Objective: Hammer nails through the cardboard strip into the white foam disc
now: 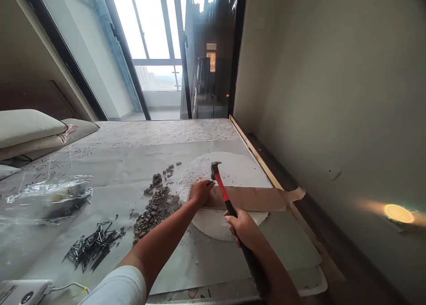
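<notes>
Work was judged unfinished: only the dotted left end of the flat brown board (251, 198), laid across a rough white disc (244, 170), seemed worked, and slim nails (95, 246) were left heaped near crumbly gravel (159, 206) on the bed (149, 133). The red-and-black hammer (222, 187) was gripped in the right hand (242, 226); what was pinched by the left hand (201, 192) could not be told.

Metal hammer head (214, 169), matt strip (256, 199), rough rubble (153, 213); glossy plastic film (78, 190)
</notes>
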Demonstrator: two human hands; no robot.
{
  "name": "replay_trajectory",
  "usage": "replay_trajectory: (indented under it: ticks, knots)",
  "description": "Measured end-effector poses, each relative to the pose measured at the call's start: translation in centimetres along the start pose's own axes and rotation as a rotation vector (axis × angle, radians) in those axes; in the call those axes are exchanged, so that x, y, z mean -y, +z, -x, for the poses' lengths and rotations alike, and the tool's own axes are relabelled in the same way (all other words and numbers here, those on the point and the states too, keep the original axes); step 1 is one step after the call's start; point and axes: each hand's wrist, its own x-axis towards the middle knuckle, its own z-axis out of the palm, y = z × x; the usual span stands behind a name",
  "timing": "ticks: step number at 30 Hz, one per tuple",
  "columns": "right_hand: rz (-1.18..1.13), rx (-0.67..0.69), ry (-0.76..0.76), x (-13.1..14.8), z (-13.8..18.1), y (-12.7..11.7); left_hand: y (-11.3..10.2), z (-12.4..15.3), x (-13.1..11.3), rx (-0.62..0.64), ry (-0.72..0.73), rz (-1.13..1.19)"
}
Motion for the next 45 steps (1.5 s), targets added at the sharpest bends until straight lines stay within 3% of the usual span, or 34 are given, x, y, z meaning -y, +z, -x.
replay_trajectory:
  ticks: [6, 11, 16, 21, 26, 30, 35, 40, 45]
  knots:
    - [0.056, -0.047, -0.065, 0.0, 0.4, 0.2, 0.4, 0.0, 0.4, 0.002, 0.048, 0.041]
    - [0.068, -0.016, 0.015, -0.1, 0.5, 0.5, 0.5, 0.0, 0.7, 0.005, 0.017, 0.015]
    - [0.055, -0.043, -0.071, -0.2, 0.6, 0.6, 0.7, -0.2, 0.8, 0.004, 0.047, 0.060]
    - [0.081, -0.052, 0.025, -0.6, 0.2, 1.2, 0.7, -0.2, 0.8, 0.014, -0.001, 0.051]
    - [0.068, -0.083, -0.091, -1.1, 0.1, 1.2, 0.9, -0.2, 1.1, 0.011, 0.015, 0.084]
    - [0.119, -0.054, 0.033, -1.6, -0.3, 1.5, 0.9, -0.3, 1.2, 0.001, 0.015, 0.044]
    - [0.092, -0.119, -0.081, -1.4, 0.0, 1.8, 0.7, -0.2, 1.0, 0.024, 0.031, 0.088]
    - [0.115, -0.074, 0.029, -1.4, 0.0, 1.8, 0.7, -0.2, 1.0, 0.029, -0.019, 0.077]
    - [0.084, -0.129, -0.106, -1.8, 0.0, 1.9, 0.8, -0.2, 1.1, 0.014, 0.041, 0.077]
